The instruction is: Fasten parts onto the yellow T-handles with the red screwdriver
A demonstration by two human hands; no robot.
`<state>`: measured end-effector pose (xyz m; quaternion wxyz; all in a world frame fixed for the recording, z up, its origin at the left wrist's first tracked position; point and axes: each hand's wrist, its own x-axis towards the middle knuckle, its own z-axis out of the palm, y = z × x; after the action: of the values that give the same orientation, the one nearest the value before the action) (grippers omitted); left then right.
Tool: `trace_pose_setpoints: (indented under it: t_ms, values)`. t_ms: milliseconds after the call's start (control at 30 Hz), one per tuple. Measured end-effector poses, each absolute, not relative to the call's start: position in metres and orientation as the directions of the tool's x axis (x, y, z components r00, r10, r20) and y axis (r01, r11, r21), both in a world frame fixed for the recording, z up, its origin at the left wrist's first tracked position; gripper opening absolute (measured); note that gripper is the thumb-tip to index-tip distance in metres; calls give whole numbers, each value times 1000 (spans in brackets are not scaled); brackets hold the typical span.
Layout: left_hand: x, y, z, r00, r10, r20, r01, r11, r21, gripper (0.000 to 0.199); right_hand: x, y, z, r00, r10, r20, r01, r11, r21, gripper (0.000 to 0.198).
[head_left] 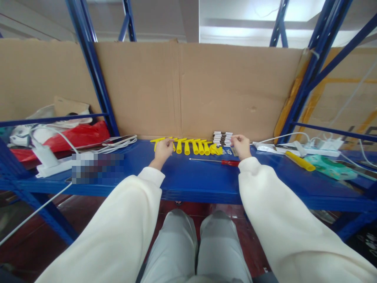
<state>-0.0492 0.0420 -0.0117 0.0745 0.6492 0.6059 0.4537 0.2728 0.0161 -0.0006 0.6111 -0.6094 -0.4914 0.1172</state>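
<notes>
My left hand (pixel 164 151) is over the left end of a row of yellow plastic T-shaped pieces (pixel 187 147). Its fingers are curled together, and anything inside them is too small to make out. By the right end of a stack of small white sticks with dark bands (pixel 223 138) is my right hand (pixel 241 146), with thumb and fingers closed in a pinch; what it holds, if anything, I cannot see. Small yellow pieces (pixel 216 150) lie in front of the stack. A screwdriver with a red handle (pixel 229 162) lies across the blue shelf, its tip pointing left.
Cardboard (pixel 141 90) backs the blue shelf (pixel 188 181). To the left are a white power strip (pixel 55 167), cables and a red bag (pixel 85 137). On the right lie a yellow handle (pixel 300 161), a green packet (pixel 331 167) and another power strip (pixel 319 150).
</notes>
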Motion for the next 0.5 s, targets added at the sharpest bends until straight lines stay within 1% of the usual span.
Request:
trace_pose_setpoints:
  t_ms: [67,100,167,200,233,300,400,467,500]
  values:
    - [-49,41,-12,-149,849,507,726,-254,639,42,296,8,5,520,692,501,691,5,-723,18]
    - [-49,41,-12,-148,848,509,728,-254,636,42,310,3,7,529,692,491,764,-136,-631,19]
    - [-49,41,-12,-150,847,510,731,-253,634,42,339,-10,11,571,691,444,808,-376,-453,29]
    - [-49,41,-12,-149,847,510,731,-252,634,42,354,-17,13,604,670,431,794,-467,-389,36]
    - [-49,41,-11,-147,848,510,731,-254,633,42,369,-23,13,647,642,411,762,-541,-356,40]
    - [-49,42,-12,-144,847,511,730,-258,633,42,396,-35,11,740,577,345,672,-653,-349,45]
    - [-49,42,-12,-141,849,509,730,-258,633,43,430,-46,1,822,484,300,567,-741,-359,50]
    - [-49,41,-11,-142,853,503,735,-250,631,42,448,-49,-8,849,432,305,524,-761,-382,46]
    - [-49,41,-11,-144,853,501,738,-245,629,42,456,-50,-13,846,420,328,528,-742,-412,41]
